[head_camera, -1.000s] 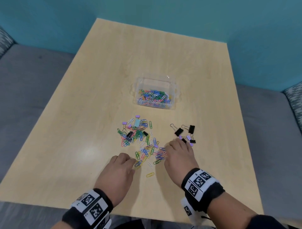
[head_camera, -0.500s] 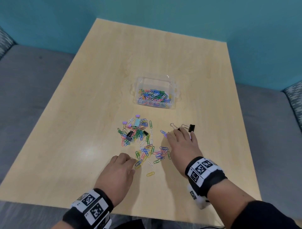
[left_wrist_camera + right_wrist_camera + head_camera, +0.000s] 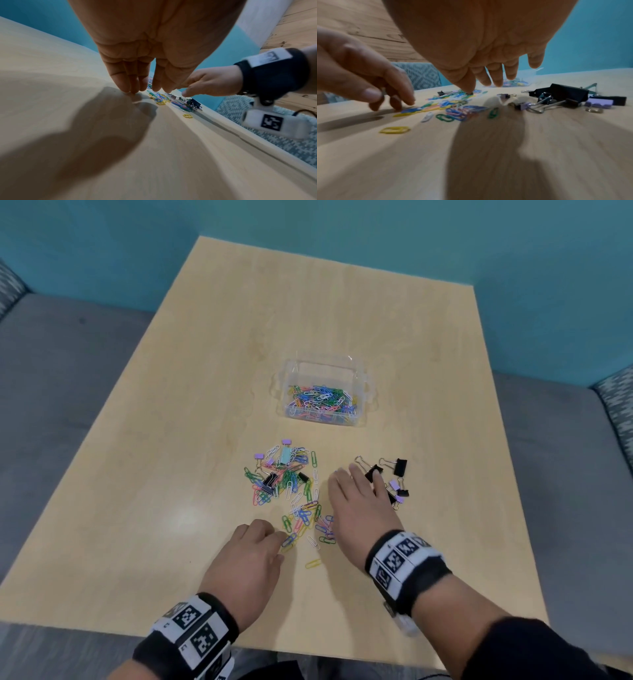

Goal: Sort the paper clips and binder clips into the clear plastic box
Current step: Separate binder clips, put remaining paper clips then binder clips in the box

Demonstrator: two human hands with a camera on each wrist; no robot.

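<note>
left hand (image 3: 246,563): fingers bent down, tips on tabletop (image 3: 171,474) at near edge of clips (image 3: 294,491), grasp unclear | right hand (image 3: 359,508): palm-down beside clips, fingers spread, released

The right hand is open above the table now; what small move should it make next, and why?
Probably lower the right hand onto the loose paper clips just left of it and gather a few. Its fingers are spread and hold nothing, the clear plastic box already contains paper clips only, and many lie loose on the table.
</note>
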